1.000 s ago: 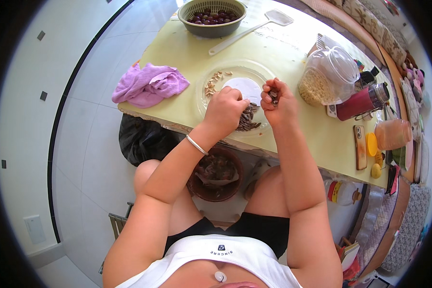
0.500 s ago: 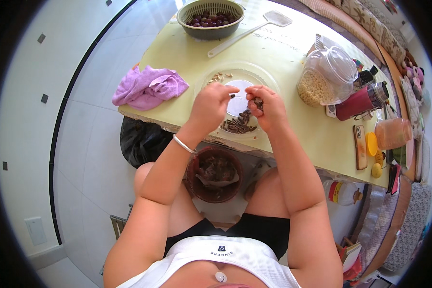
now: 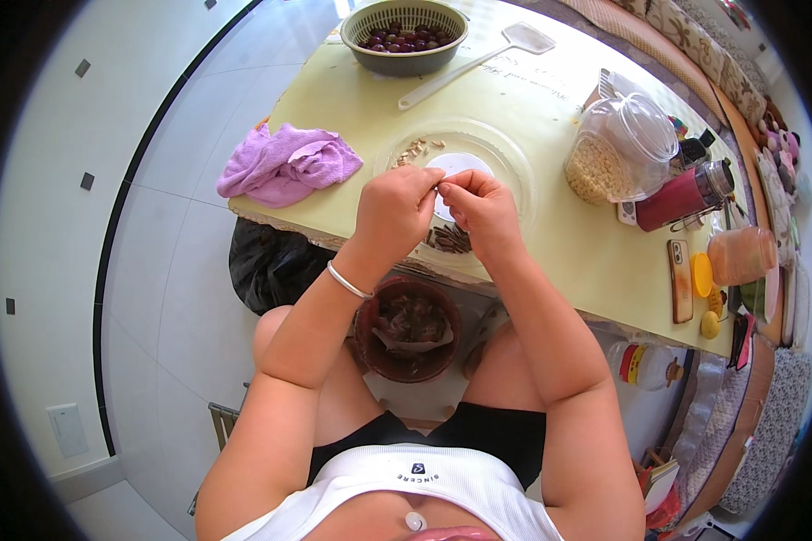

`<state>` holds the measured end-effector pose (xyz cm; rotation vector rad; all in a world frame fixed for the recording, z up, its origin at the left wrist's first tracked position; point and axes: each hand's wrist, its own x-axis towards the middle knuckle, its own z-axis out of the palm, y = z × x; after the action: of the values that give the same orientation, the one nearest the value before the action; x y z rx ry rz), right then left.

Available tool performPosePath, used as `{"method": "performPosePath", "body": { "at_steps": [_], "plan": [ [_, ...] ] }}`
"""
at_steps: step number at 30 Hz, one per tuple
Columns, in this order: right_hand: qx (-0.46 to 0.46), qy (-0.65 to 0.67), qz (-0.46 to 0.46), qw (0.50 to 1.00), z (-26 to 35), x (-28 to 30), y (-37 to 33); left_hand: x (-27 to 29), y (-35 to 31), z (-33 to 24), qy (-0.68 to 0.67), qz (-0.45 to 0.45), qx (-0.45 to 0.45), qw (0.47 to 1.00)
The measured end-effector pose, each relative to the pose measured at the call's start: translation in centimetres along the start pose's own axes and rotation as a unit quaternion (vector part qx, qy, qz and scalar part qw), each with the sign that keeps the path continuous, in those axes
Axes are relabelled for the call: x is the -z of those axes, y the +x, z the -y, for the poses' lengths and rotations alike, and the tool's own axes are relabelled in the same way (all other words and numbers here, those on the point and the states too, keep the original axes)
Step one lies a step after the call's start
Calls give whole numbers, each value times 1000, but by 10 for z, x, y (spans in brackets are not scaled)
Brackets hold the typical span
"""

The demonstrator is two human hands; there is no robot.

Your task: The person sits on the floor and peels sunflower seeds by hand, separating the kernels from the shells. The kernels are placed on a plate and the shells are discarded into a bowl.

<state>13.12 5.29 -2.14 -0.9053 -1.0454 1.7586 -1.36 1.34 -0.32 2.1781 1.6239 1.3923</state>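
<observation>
Over a clear round plate [image 3: 520, 185], my two hands meet at the fingertips. My left hand [image 3: 392, 209] is closed in a pinch, and the small sunflower seed at its fingertips is mostly hidden. Thumb and forefinger of my right hand [image 3: 489, 215] press together against the left fingertips. Its other fingers curl inward around sunflower seeds that the hand now covers. Dark unshelled sunflower seeds [image 3: 449, 239] lie on the plate's near side, partly behind the right wrist. Pale shelled kernels [image 3: 415, 151] rest along its far left. A white disc [image 3: 465, 164] shows at the plate's middle.
A purple cloth [image 3: 289, 167] lies left, a basket of dark grapes [image 3: 404, 41] and a white fly swatter [image 3: 465, 72] far. To the right stand a kernel-filled tub [image 3: 595, 167], a flask [image 3: 677, 198] and a phone [image 3: 680, 279]. A waste bucket [image 3: 406, 352] sits between my knees.
My hands have come together; the fingertips were apart before, with a dark seed at the left ones and seeds in the right fingers. The view has shifted slightly.
</observation>
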Motion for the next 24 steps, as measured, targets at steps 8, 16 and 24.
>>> {"method": "performPosePath", "body": {
  "at_steps": [8, 16, 24],
  "plan": [
    [57, -161, -44, 984, -2, -5, -1, -6, -7, -3, 28, 8, 6, 1000],
    [84, -175, -28, 981, -7, 0, 5, -9, -10, -9, -3, -9, 25, 1000],
    [-30, 7, 23, 999, 7, 6, 4, -5, -4, 0, -372, 25, 253, 893]
  ]
}}
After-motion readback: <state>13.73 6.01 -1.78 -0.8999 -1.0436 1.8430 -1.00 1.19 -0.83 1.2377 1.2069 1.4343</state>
